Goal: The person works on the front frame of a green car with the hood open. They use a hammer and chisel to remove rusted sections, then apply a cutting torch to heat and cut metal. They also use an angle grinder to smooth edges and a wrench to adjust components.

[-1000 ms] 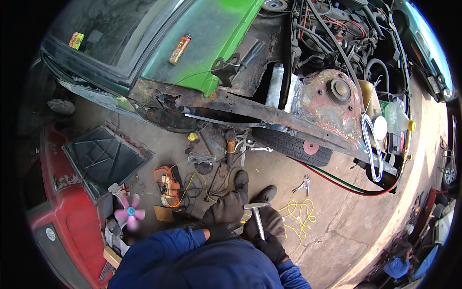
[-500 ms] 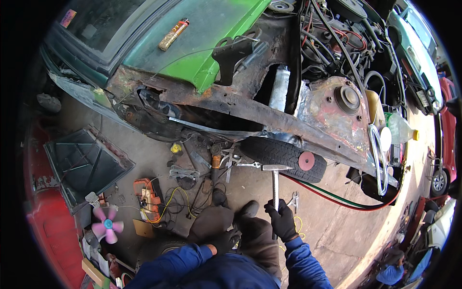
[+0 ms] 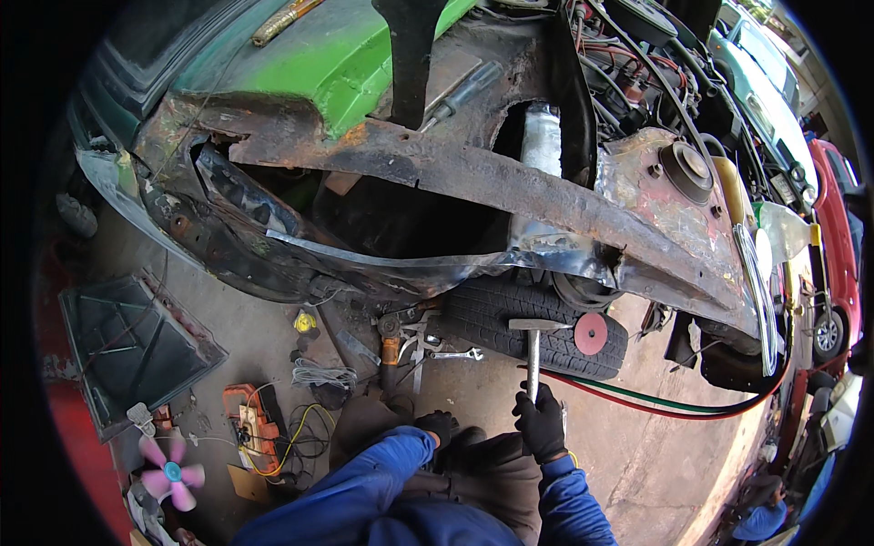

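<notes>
My right hand [image 3: 541, 424], in a black glove, is closed round the handle of a hammer [image 3: 534, 355]. The hammer stands upright in my grip, its head with a long tapered end in front of a tyre [image 3: 492, 318]. Against my dark trousers is my gloved left hand [image 3: 439, 426], near my knee; its fingers blend into the cloth. Beyond both hands stretches a rusty, cut-open car body panel [image 3: 446, 177] with a bare metal strip [image 3: 382, 260] along its lower edge. A reddish abrasive disc [image 3: 591, 334] rests by the tyre.
A wrench [image 3: 458, 354], locking pliers [image 3: 421, 341] and an angle grinder [image 3: 390, 341] lie left of the tyre. Red and green hoses [image 3: 655, 407] curve rightward. An orange machine [image 3: 253, 428] and a pink-bladed fan [image 3: 173, 472] stand at left. A screwdriver [image 3: 464, 96] lies on the car.
My view has shifted closer to the car, so its body fills more of the picture. The hammer remains in my right hand, slightly farther right. My left hand has moved up along my leg.
</notes>
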### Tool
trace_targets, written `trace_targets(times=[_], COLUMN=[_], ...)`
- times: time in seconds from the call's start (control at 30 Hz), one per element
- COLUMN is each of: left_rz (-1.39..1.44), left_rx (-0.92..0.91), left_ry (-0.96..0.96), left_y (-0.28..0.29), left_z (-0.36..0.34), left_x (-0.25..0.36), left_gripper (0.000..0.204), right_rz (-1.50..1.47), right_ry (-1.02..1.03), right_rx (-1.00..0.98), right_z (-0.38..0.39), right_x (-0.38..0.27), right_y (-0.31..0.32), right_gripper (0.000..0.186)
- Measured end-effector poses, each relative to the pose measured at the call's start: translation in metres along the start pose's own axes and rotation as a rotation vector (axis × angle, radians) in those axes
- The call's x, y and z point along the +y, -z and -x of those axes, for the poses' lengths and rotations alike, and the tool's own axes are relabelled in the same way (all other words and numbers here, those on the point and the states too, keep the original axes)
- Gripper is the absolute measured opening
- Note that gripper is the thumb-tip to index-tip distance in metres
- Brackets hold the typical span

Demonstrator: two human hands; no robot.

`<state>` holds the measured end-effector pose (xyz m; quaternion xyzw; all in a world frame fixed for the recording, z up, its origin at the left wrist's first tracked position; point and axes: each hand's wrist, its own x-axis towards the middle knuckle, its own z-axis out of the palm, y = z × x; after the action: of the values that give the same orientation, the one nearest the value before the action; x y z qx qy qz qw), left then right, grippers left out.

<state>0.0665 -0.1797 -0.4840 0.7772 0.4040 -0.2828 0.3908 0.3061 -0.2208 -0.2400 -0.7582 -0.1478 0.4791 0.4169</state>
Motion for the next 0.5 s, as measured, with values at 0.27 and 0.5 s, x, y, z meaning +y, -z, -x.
trace_targets(times=[0.27,0.5], left_rz=[-0.122,-0.203], left_rx=[0.012,0.020], left_ry=[-0.074,-0.089], left_y=[-0.067,-0.091], left_z=[-0.140,-0.218], left_x=[-0.047,-0.068], left_gripper=[0.049,0.049], right_rz=[0.044,-0.305], right_ry=[0.321,0.392], right_rx=[0.174,0.102], right_z=[0.003,0.006], right_x=[0.023,0.045], right_y=[-0.029,-0.060], right_gripper=[0.071,0.083])
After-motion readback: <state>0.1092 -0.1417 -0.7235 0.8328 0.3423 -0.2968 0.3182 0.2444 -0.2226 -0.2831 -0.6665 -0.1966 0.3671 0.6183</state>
